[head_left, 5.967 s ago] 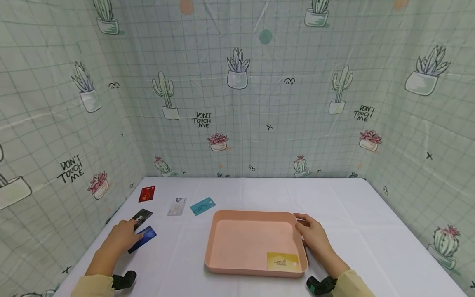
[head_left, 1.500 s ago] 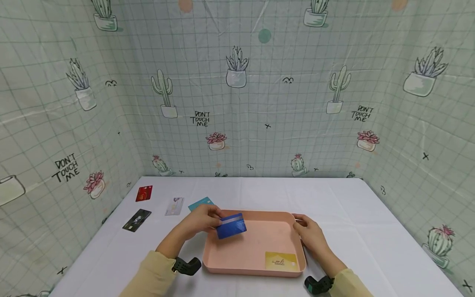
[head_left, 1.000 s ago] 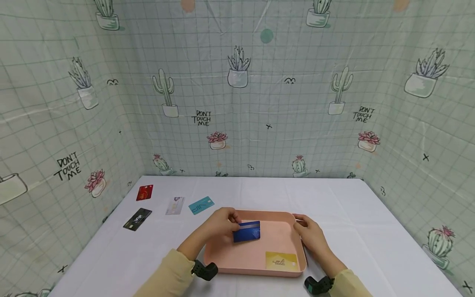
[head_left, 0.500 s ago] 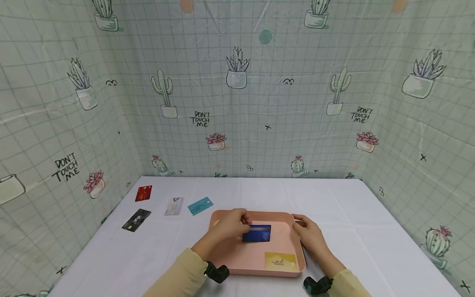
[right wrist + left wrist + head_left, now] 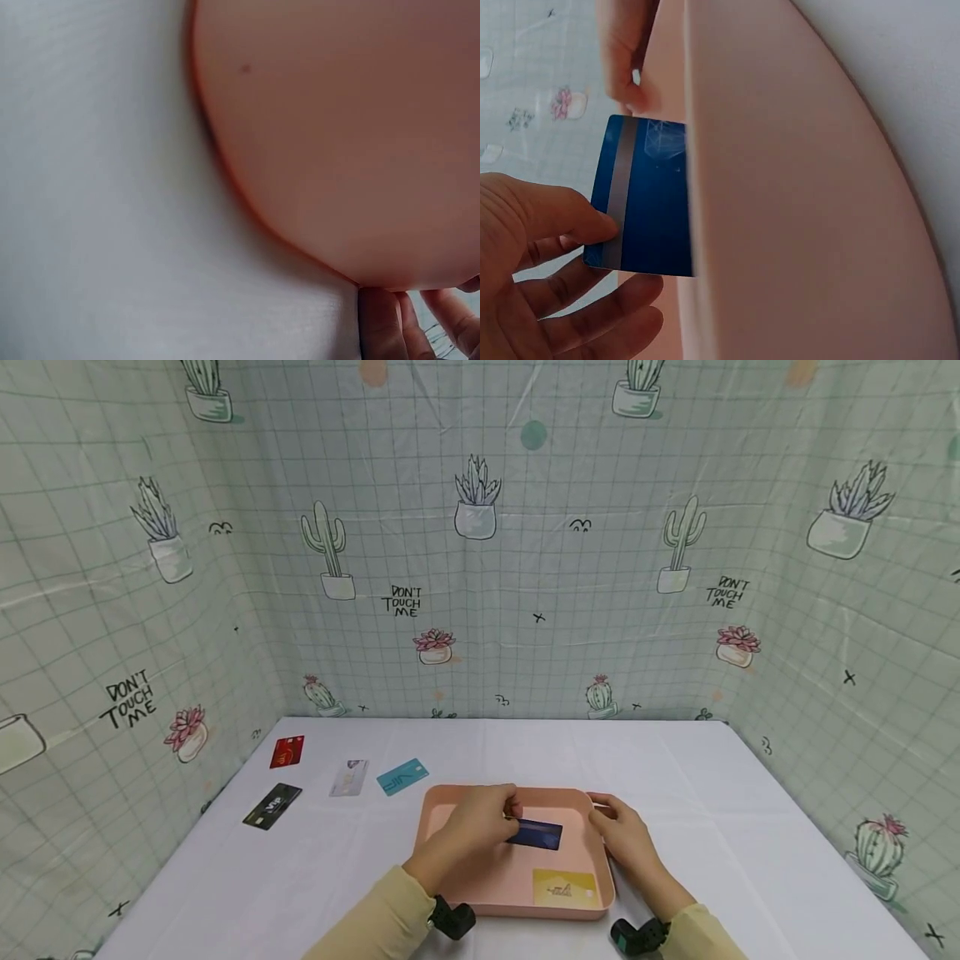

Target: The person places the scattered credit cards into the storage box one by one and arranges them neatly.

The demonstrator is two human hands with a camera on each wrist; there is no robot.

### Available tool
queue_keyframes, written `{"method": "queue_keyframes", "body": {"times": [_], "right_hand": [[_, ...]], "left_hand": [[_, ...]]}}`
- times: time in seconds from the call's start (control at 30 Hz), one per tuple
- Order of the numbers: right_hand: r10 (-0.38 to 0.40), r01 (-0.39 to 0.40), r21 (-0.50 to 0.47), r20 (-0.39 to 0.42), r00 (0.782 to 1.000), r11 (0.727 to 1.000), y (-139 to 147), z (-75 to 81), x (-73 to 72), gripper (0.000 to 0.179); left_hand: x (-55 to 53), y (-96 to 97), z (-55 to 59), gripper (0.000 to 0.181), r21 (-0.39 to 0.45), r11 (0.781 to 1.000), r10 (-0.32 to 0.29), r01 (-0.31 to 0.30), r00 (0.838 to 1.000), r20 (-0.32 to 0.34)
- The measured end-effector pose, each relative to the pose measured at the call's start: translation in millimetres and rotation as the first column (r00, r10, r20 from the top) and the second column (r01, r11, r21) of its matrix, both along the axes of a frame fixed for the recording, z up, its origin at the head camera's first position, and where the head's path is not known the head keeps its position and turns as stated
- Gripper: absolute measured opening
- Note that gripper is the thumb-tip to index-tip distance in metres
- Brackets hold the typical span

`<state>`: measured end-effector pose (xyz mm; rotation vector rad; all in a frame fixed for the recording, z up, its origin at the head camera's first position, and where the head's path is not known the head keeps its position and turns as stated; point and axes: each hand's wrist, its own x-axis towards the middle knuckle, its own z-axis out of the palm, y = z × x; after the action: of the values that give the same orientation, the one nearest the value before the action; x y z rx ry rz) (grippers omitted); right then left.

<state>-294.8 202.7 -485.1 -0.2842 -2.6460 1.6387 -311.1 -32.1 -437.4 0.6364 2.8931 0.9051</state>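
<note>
My left hand (image 5: 474,820) pinches a dark blue bank card (image 5: 538,834) by one end over the pink tray (image 5: 517,911). In the left wrist view the thumb lies on the grey stripe of the bank card (image 5: 656,202), and the tray wall (image 5: 780,187) covers its far part. My right hand (image 5: 633,843) holds the tray at its right side, near the far corner. Fingers (image 5: 382,322) show against the wall in the right wrist view. A yellow card (image 5: 564,888) lies flat in the tray's near right corner.
Left of the tray, several cards lie on the white table (image 5: 315,877): a teal card (image 5: 402,777), a pale grey card (image 5: 348,778), a red card (image 5: 287,752) and a black VIP card (image 5: 272,806). A patterned cloth (image 5: 480,577) stands behind and at both sides.
My left hand picked the blue bank card up from the table at the left and carried it right, over the tray. The card now tilts more edge-on. The right hand stays at the tray.
</note>
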Motion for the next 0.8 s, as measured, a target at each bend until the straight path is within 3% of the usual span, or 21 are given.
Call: {"method": "queue_keyframes", "body": {"times": [0.27,0.43,0.8], "right_hand": [[0.004,-0.004,-0.004,-0.005,1.0,1.0,1.7,3.3,-0.1,0.048],[0.009,-0.009,0.016,-0.007,1.0,1.0,1.7,1.8,-0.6,0.047],[-0.004,0.004,0.037,-0.004,1.0,0.999,0.6,-0.6,-0.9,0.047]], "left_hand": [[5.5,2.2,1.9,0.025,-0.112,0.992,-0.058,0.049,0.995,-0.079],[13.1,5.2,-1.8,0.026,-0.21,0.976,-0.08,0.065,0.995,-0.061],[18.0,15.0,-6.2,0.026,-0.286,0.955,-0.117,0.076,0.985,-0.128]]}}
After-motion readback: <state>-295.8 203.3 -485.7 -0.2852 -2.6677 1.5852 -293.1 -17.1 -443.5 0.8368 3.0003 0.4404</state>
